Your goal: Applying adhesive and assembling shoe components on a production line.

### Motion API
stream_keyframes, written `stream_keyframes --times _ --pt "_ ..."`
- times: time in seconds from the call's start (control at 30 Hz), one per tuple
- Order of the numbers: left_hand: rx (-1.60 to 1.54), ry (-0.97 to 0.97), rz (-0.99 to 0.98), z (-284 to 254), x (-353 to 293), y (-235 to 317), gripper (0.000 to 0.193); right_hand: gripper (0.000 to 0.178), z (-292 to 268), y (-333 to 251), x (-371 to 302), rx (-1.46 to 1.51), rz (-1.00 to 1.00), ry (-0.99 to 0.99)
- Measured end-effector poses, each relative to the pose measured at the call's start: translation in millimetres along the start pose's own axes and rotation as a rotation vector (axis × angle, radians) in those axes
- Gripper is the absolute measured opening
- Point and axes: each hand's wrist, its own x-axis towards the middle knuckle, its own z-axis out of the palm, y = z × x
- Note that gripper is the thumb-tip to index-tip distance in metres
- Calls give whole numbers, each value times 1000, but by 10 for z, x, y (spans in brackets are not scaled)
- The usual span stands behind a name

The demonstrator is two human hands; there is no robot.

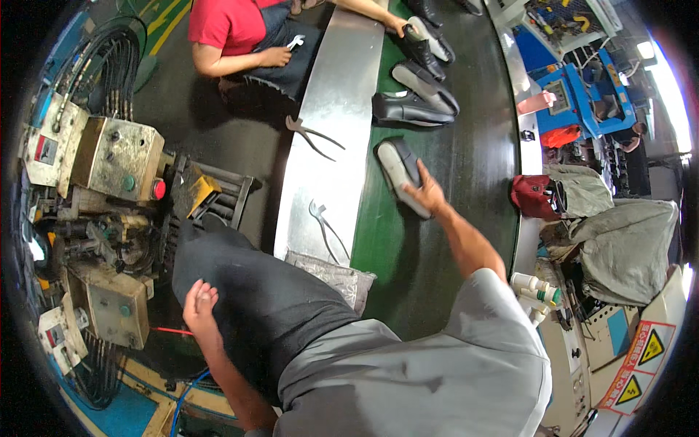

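Observation:
My right hand [429, 192] reaches over the green conveyor belt [382, 280] and grips a black shoe [397, 166] with a pale grey sole turned up, thumb on the sole side and fingers along the far side. Over my dark-trousered lap, my left hand [200, 304] hangs with loosely bent fingers and nothing visible in it. Farther up the belt lie more black shoes [411, 109], some on their sides. Two pairs of metal pincers, one farther [313, 136] and one nearer [326, 227], rest on the steel ledge [331, 80] left of the belt.
A co-worker in a red shirt [226, 29] sits at the far left, one hand on a shoe, the other holding a small white tool [295, 42]. Machinery with a red button [159, 189] stands left. A plastic-wrapped packet [335, 280] lies by my leg. Bags [535, 197] line the right side.

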Motion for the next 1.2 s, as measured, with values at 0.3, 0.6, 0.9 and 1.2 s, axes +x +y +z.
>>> stream_keyframes --times 0.3,0.6,0.9,1.2 --pt "-115 -618 0 1481 -28 79 60 96 643 -1672 -1104 934 397 -118" --pt "-124 -92 270 885 -116 274 44 82 1248 -3981 -1514 1233 166 -643" --pt "-328 -61 316 -707 -517 415 75 79 1312 -4502 -2163 579 -547 -998" --pt "-269 -11 264 -767 -675 502 66 96 1293 -5651 -1850 543 -652 -1170"
